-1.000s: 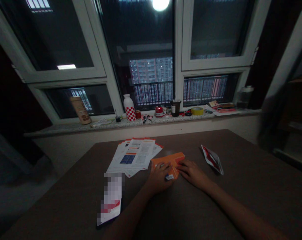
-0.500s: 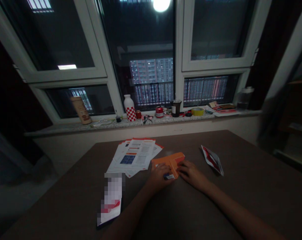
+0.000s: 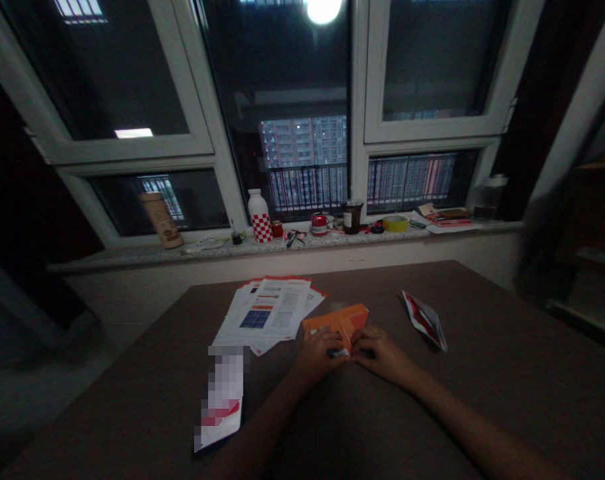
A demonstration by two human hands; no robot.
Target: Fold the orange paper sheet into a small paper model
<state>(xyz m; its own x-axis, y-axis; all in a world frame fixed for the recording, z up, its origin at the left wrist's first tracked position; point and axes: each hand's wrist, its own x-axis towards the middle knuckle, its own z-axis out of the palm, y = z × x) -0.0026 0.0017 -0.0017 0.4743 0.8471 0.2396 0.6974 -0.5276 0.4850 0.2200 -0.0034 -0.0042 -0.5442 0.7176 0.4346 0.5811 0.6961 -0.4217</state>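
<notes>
A folded sheet of orange paper (image 3: 346, 320) lies on the dark brown table, with a white and dark printed patch partly covered at its near edge. My left hand (image 3: 318, 350) rests over its left part, fingers curled on top and thumb along the near edge, holding it down. At the near right side of the sheet, the fingertips of my right hand (image 3: 379, 352) are pinched together on the edge. The tips of both thumbs come close to each other there. How the layers lie under my fingers is hidden.
Fanned printed sheets (image 3: 277, 310) lie left of the orange paper. Nearer, a partly pixelated white and red item (image 3: 225, 413) lies by my left forearm. A folded red and white paper (image 3: 425, 320) stands at right. Bottles, a cup and yellow tape (image 3: 395, 224) line the windowsill.
My right hand has moved slightly toward me along the paper's right side, to the near edge. The lower right of the orange paper looks folded in further. My left hand stays nearly still.
</notes>
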